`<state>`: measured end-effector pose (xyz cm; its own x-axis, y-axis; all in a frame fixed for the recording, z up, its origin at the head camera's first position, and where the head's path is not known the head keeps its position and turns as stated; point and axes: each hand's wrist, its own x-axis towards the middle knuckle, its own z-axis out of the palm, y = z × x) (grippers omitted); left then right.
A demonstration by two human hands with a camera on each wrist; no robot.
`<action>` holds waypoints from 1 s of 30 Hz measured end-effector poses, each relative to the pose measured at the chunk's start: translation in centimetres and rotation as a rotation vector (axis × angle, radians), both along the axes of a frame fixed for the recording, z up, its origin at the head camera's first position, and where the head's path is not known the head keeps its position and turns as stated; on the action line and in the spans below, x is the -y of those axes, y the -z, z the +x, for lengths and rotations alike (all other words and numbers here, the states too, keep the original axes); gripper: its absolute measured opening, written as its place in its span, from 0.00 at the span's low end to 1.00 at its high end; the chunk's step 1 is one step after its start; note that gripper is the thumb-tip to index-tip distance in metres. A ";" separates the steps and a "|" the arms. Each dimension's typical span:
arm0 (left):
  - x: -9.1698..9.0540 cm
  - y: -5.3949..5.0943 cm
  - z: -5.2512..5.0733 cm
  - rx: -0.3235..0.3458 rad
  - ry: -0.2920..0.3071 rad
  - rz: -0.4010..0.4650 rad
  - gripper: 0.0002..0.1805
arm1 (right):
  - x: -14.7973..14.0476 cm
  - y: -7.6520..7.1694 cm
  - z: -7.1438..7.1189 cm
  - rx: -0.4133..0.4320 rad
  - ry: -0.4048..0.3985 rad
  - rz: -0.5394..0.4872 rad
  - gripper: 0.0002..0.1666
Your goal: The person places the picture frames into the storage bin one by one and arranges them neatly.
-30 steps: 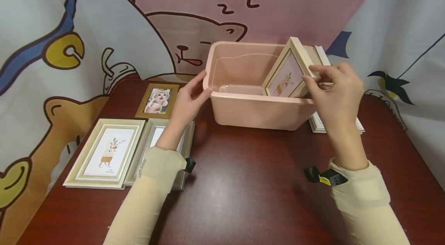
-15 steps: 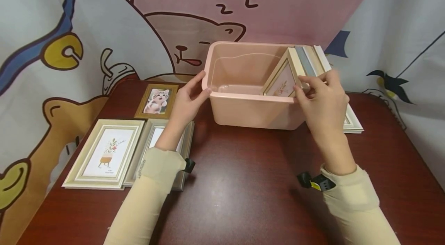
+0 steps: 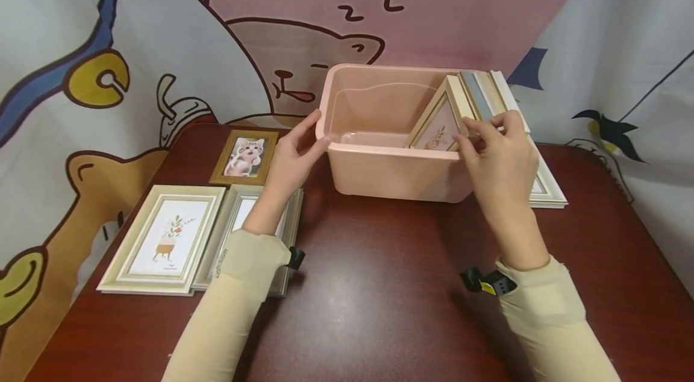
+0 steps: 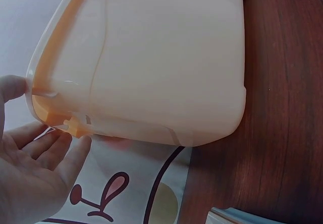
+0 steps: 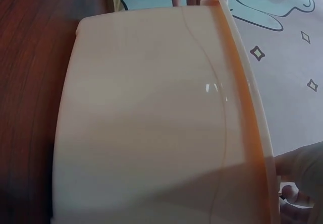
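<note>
A pink bin (image 3: 396,174) stands at the back of the dark red table. The left hand (image 3: 293,159) grips its left rim, thumb at the front corner; in the left wrist view that hand (image 4: 38,168) has its fingers along the bin's edge (image 4: 151,62). Inside the bin's right end several frames stand side by side. The right hand (image 3: 501,165) pinches the near edge of the leftmost one, a cream frame with a plant picture (image 3: 440,126), which leans in the bin. In the right wrist view the right hand (image 5: 300,183) shows only partly, beside the rim.
Left of the bin lie a brown frame with a kitten photo (image 3: 244,157), a large cream frame (image 3: 208,237) and another frame (image 3: 295,213) partly under the left forearm. A white frame (image 3: 550,189) lies right of the bin. A cartoon-printed cloth (image 3: 271,68) hangs behind.
The right hand has moved down and left, and the plant-picture frame has sunk lower into the bin, uncovering the frame edges beside it. The left hand has stayed at the rim.
</note>
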<state>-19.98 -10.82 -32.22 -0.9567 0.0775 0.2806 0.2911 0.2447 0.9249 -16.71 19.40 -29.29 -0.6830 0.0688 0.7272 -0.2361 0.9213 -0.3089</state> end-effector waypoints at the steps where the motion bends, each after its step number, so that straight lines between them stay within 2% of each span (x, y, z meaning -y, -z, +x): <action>1: 0.0 0.0 0.0 -0.002 0.001 0.002 0.31 | 0.0 0.0 0.0 -0.002 0.002 0.002 0.17; 7: -0.1 -0.1 0.1 -0.002 0.003 0.008 0.31 | -0.3 0.1 0.1 0.013 -0.013 -0.005 0.17; 16: -0.1 -0.1 0.0 -0.004 0.012 0.027 0.31 | -2.4 0.3 0.8 -0.043 -0.058 -0.153 0.13; 30: -0.2 -0.2 0.2 0.006 0.021 0.046 0.30 | -6.0 1.8 1.8 0.040 -0.011 -0.326 0.31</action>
